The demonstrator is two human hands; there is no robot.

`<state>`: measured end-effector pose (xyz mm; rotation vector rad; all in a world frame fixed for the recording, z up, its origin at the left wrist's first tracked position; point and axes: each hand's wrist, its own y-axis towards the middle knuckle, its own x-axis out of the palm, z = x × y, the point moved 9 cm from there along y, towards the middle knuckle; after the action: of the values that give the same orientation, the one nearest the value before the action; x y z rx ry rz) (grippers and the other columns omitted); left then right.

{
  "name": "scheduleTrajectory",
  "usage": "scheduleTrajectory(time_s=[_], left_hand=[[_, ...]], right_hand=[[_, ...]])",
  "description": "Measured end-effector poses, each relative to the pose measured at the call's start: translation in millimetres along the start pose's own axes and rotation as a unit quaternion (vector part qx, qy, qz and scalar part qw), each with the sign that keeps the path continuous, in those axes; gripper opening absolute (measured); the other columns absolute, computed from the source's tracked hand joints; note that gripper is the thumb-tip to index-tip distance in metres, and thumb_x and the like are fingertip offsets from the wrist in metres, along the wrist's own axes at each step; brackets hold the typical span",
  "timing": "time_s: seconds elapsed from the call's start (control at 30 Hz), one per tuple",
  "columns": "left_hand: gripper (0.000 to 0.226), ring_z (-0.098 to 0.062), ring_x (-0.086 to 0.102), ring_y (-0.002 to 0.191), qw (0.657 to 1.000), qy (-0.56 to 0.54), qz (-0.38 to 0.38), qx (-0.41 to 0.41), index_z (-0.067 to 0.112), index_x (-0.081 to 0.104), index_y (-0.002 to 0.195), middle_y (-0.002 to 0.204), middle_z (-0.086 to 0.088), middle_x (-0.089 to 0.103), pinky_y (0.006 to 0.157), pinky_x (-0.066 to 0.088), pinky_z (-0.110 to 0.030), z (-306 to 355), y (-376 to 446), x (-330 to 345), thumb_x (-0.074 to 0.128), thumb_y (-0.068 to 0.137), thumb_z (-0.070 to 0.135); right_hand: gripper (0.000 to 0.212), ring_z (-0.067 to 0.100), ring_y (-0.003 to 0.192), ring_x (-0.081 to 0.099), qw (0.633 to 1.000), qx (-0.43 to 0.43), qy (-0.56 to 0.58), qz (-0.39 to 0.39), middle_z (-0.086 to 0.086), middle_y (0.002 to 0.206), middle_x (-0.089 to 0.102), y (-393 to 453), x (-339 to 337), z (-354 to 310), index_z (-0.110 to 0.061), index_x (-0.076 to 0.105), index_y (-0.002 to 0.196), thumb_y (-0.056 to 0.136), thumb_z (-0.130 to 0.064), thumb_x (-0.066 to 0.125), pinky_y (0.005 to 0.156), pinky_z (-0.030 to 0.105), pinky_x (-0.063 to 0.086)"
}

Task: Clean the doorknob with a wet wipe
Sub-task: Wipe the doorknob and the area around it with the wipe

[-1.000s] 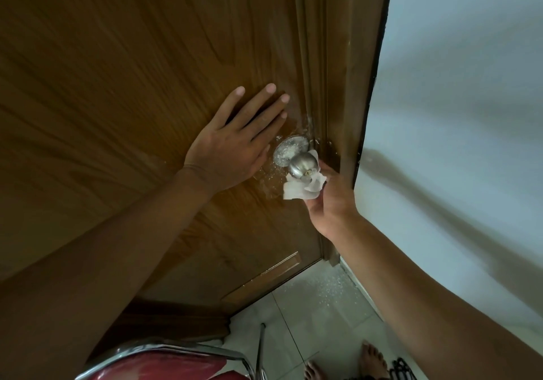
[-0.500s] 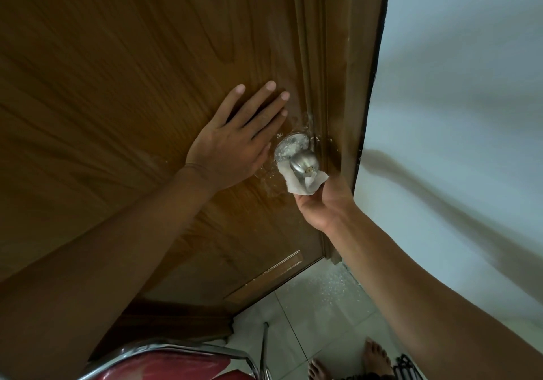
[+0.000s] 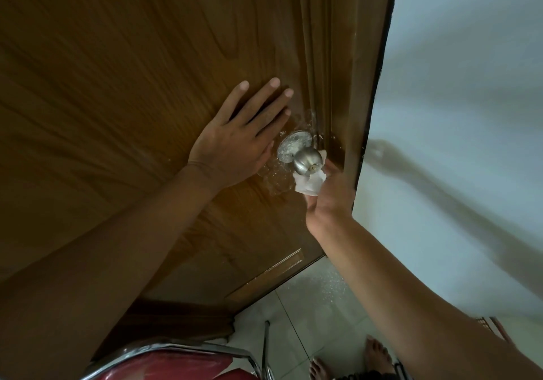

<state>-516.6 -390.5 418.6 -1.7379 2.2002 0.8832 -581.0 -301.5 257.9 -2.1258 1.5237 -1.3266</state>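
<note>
The right hand [image 3: 329,194] reaches up from below with its fingers curled around a crumpled white wet wipe [image 3: 308,185], pressing it against the underside and far side of a round silver doorknob [image 3: 308,161]. A corner of the wipe shows past the knob on the side nearest the door frame [image 3: 352,86]. The left hand [image 3: 238,141] lies flat and open on the wooden door [image 3: 132,71], fingers spread and pointing up, grasping nothing; its thumb side sits just beside the knob's round metal plate [image 3: 289,146]. Pale smears and droplets mark the wood around that plate. Right of the right hand, beyond the frame, is a pale wall [image 3: 470,115]. Below both arms, a red chair seat with a chrome frame [image 3: 176,362] stands on a light tiled floor [image 3: 317,306], and bare feet [image 3: 377,356] appear near the right forearm.
</note>
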Motion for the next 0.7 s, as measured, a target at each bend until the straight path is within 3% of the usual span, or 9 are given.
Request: scheduleTrajectory(time_s=[0.07, 0.1, 0.17, 0.23, 0.4, 0.53, 0.6, 0.67, 0.7], left_hand=[[0.052, -0.032, 0.023, 0.155, 1.000, 0.001, -0.004, 0.002, 0.013, 0.037, 0.156, 0.168, -0.011, 0.024, 0.124, 0.010, -0.054, 0, 0, 0, 0.029, 0.109, 0.035], [0.052, -0.032, 0.022, 0.155, 1.000, 0.001, -0.006, 0.003, 0.013, 0.037, 0.156, 0.168, -0.011, 0.023, 0.124, 0.009, -0.054, 0, 1, 1, 0.029, 0.109, 0.035], [0.053, -0.032, 0.022, 0.155, 1.000, 0.001, -0.009, 0.002, 0.013, 0.037, 0.156, 0.168, -0.011, 0.023, 0.124, 0.008, -0.054, 0, 0, 1, 0.028, 0.109, 0.036], [0.052, -0.032, 0.021, 0.155, 1.000, 0.000, -0.009, 0.002, 0.013, 0.037, 0.156, 0.168, -0.011, 0.023, 0.124, 0.009, -0.053, 0, 0, 0, 0.028, 0.109, 0.036], [0.053, -0.032, 0.020, 0.155, 1.000, -0.002, -0.012, 0.002, 0.013, 0.038, 0.156, 0.169, -0.010, 0.022, 0.124, 0.009, -0.053, -1, 0, -1, 0.029, 0.109, 0.037], [0.052, -0.032, 0.021, 0.155, 1.000, 0.004, -0.011, 0.002, 0.014, 0.038, 0.155, 0.168, -0.010, 0.022, 0.124, 0.010, -0.053, -1, 0, -1, 0.029, 0.109, 0.037], [0.052, -0.032, 0.020, 0.155, 1.000, 0.002, -0.013, 0.002, 0.014, 0.038, 0.155, 0.169, -0.010, 0.022, 0.124, 0.009, -0.053, -1, 1, -1, 0.029, 0.109, 0.037], [0.053, -0.032, 0.020, 0.156, 1.000, 0.002, -0.016, 0.003, 0.014, 0.038, 0.156, 0.169, -0.010, 0.022, 0.124, 0.008, -0.053, 0, 1, -1, 0.027, 0.110, 0.037], [0.053, -0.032, 0.020, 0.156, 1.000, 0.004, -0.017, 0.003, 0.014, 0.037, 0.156, 0.169, -0.010, 0.021, 0.124, 0.007, -0.053, 0, 1, -1, 0.026, 0.110, 0.037]], right_hand=[[0.030, 0.004, 0.095, 0.069, 0.975, -0.173, -0.136, -0.002, -0.019, 0.092, 0.071, -6, 0, -28, -0.037, 0.075, 0.088, 0.098, -0.013, 0.060, 0.073, 0.017, 0.057], [0.026, -0.001, 0.097, 0.068, 0.938, -0.278, -0.206, -0.027, -0.023, 0.098, 0.070, -15, 8, -42, -0.035, 0.074, 0.096, 0.098, -0.012, 0.061, 0.075, 0.017, 0.058], [0.020, 0.001, 0.108, 0.066, 0.814, -0.467, -0.331, -0.098, -0.014, 0.112, 0.070, -36, 27, -52, -0.018, 0.074, 0.110, 0.097, -0.007, 0.063, 0.092, 0.024, 0.058], [0.020, 0.014, 0.117, 0.063, 0.699, -0.571, -0.406, -0.146, 0.003, 0.119, 0.070, -45, 36, -48, -0.007, 0.075, 0.111, 0.094, -0.003, 0.065, 0.101, 0.032, 0.054], [0.019, 0.021, 0.113, 0.063, 0.628, -0.608, -0.457, -0.165, 0.010, 0.115, 0.070, -40, 42, -53, -0.004, 0.075, 0.109, 0.092, -0.006, 0.068, 0.097, 0.040, 0.056], [0.014, 0.030, 0.114, 0.064, 0.423, -0.685, -0.558, -0.200, 0.013, 0.109, 0.072, -55, 54, -34, -0.001, 0.078, 0.100, 0.087, -0.004, 0.072, 0.099, 0.039, 0.055], [0.014, 0.032, 0.112, 0.066, 0.367, -0.704, -0.569, -0.214, 0.014, 0.108, 0.073, -56, 55, -36, -0.001, 0.079, 0.097, 0.088, -0.008, 0.071, 0.098, 0.041, 0.055], [0.015, 0.032, 0.113, 0.064, 0.346, -0.706, -0.577, -0.220, 0.014, 0.112, 0.071, -51, 57, -41, -0.004, 0.079, 0.098, 0.090, -0.013, 0.072, 0.096, 0.045, 0.056], [0.015, 0.032, 0.114, 0.063, 0.368, -0.698, -0.576, -0.215, 0.014, 0.115, 0.070, -47, 57, -43, -0.006, 0.079, 0.100, 0.090, -0.015, 0.072, 0.095, 0.045, 0.056]])
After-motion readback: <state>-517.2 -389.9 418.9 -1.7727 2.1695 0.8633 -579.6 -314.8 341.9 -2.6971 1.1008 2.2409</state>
